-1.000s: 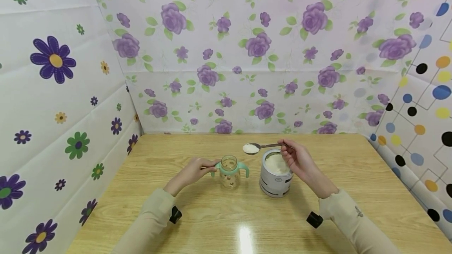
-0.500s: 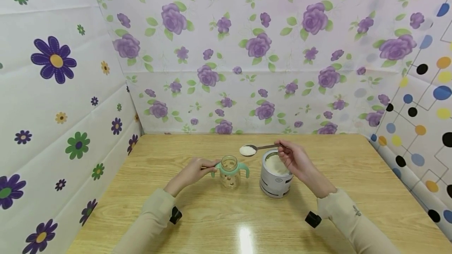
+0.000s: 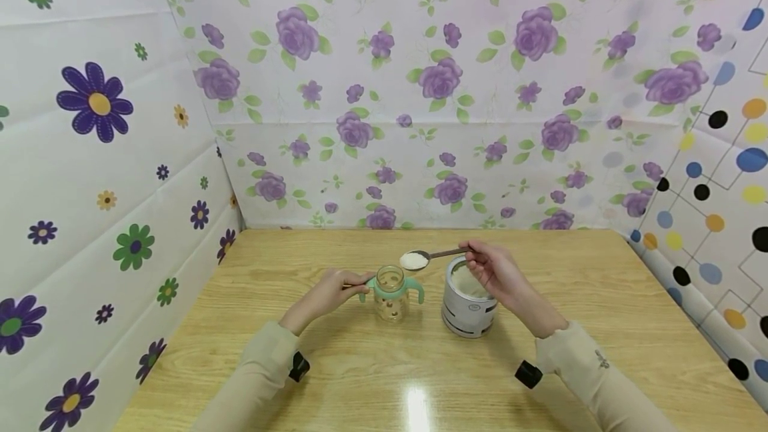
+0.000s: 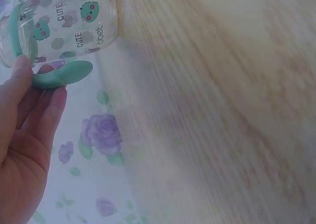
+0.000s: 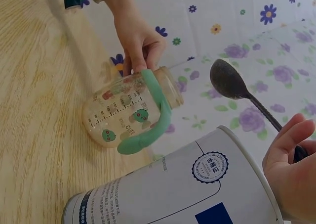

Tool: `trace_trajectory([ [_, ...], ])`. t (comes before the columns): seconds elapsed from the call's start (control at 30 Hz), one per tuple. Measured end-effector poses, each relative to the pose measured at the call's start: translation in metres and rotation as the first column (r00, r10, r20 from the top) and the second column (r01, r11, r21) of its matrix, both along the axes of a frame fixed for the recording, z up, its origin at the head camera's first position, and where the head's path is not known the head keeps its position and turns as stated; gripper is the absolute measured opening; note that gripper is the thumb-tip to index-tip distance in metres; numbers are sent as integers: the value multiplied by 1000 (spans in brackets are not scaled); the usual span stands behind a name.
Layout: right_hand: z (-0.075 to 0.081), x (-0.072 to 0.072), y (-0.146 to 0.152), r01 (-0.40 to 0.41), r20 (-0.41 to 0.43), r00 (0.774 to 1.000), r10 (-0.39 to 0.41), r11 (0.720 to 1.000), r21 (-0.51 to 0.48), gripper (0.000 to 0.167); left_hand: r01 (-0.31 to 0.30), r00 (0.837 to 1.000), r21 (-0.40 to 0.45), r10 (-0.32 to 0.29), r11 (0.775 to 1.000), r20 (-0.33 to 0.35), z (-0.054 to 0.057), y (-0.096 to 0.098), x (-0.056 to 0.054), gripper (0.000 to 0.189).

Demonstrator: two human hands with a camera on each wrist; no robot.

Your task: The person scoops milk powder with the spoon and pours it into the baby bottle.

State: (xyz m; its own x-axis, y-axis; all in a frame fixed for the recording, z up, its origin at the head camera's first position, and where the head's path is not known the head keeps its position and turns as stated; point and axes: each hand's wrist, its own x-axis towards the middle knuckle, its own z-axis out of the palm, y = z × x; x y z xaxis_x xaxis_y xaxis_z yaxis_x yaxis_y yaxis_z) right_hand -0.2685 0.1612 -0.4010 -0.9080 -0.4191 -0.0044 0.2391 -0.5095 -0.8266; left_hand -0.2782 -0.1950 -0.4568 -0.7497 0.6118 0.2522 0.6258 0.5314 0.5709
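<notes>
My left hand [image 3: 336, 291] pinches one green handle [image 4: 64, 74] of a clear baby bottle [image 3: 390, 305] that stands open-topped and lidless on the table. Cartoon prints and a measuring scale mark its side in the right wrist view. My right hand [image 3: 499, 277] grips the end of a dark metal spoon [image 3: 444, 253]. Its bowl carries a heap of white powder [image 3: 413, 261], held level just above and right of the bottle's mouth. Under the right hand stands a white-grey milk powder can [image 3: 468, 315], open at the top, with pale powder inside.
A light wooden table [image 3: 360, 379] bears everything. Behind it hangs a flowered cloth [image 3: 372, 179], with patterned cloths on the left and right sides. The can stands a short gap to the right of the bottle.
My right hand has moved left and slightly down, taking the loaded spoon from above the can's left rim toward the bottle's mouth. The left hand, bottle and can stay in place.
</notes>
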Motion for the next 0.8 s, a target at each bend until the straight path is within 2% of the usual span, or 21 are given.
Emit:
trace_trajectory([
  [0.23,0,0,-3,-9,-13,1000,9,1000,-2,37,5,1000,-2,-5,1000,-9,0,-1,0,23],
  [0.47,-1,0,-6,7,1,1000,-7,999,40,33,16,998,19,-17,1000,61,2,0,1,19],
  [0.8,-2,-2,-12,17,-4,1000,-17,996,84,29,7,1000,-5,-6,1000,13,1,0,0,25],
])
